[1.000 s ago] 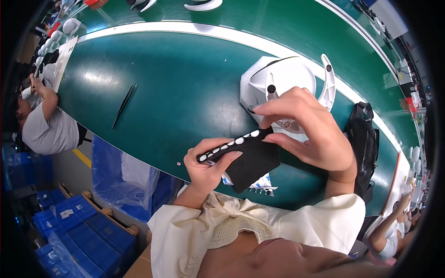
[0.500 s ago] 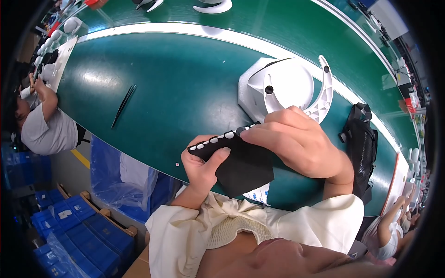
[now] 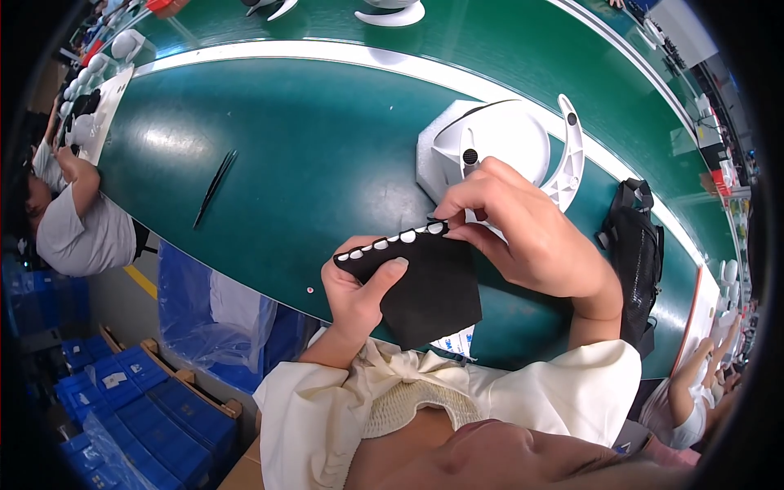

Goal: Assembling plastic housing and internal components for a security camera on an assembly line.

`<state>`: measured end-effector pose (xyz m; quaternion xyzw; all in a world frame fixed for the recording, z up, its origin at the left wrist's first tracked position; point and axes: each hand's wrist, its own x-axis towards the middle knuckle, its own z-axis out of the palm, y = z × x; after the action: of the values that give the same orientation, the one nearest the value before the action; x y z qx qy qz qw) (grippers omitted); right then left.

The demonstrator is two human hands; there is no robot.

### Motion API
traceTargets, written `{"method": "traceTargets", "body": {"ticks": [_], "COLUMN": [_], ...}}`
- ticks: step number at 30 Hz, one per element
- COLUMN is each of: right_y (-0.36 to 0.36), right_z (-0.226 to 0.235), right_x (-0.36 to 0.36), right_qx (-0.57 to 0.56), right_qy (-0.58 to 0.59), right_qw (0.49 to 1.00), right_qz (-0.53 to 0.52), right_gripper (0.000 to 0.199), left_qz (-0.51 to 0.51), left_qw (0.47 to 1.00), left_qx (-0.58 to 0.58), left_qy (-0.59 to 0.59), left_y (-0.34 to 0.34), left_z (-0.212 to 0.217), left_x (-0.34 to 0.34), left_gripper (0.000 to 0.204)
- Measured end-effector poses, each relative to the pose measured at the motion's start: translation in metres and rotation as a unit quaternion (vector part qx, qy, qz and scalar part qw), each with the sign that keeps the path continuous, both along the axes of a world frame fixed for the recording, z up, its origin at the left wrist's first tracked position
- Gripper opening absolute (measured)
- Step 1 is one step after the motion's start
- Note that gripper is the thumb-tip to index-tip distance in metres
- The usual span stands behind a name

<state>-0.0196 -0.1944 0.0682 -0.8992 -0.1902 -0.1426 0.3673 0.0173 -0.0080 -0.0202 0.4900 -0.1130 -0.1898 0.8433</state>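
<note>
My left hand (image 3: 359,286) is closed on a black sheet (image 3: 433,294), thumb on top and fingers beneath. Along the sheet's upper edge runs a row of white round spots (image 3: 407,236). At the right end of that row, my right hand (image 3: 527,233) pinches thumb and forefinger together against the edge; what sits between the fingertips is too small to tell. Just beyond lies a white curved part (image 3: 563,155) with two prongs, a dark round pad (image 3: 470,156) on one of them. It rests on a pale foam block (image 3: 425,159).
Black tweezers (image 3: 215,188) lie on the green table at the left. A black bag (image 3: 637,261) sits at the right. Behind a white rail, a white part (image 3: 392,15) stands on the green belt. A co-worker (image 3: 82,212) is at the left; blue crates (image 3: 155,416) stand below.
My right fingertips have shifted slightly up and right along the sheet's edge. A white spot shows where a dark round piece was under my thumb. Parts on the far belt have moved right.
</note>
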Motion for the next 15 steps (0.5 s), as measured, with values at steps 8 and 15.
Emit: {"method": "traceTargets", "body": {"ticks": [8,15], "right_y": [0.004,0.007], "right_z": [0.004,0.004], "right_x": [-0.002,-0.006], "right_qx": [0.070,0.149], "right_qy": [0.031,0.091], "right_qw": [0.997,0.985], "right_qz": [0.006,0.000], "right_gripper": [0.040,0.036], "left_qz": [0.032,-0.001], "left_qw": [0.998,0.996], "left_qx": [-0.033,0.038], "left_qy": [-0.048,-0.082], "left_y": [-0.001,0.003], "left_z": [-0.003,0.001], "left_x": [0.001,0.004], "left_gripper": [0.018,0.042]}}
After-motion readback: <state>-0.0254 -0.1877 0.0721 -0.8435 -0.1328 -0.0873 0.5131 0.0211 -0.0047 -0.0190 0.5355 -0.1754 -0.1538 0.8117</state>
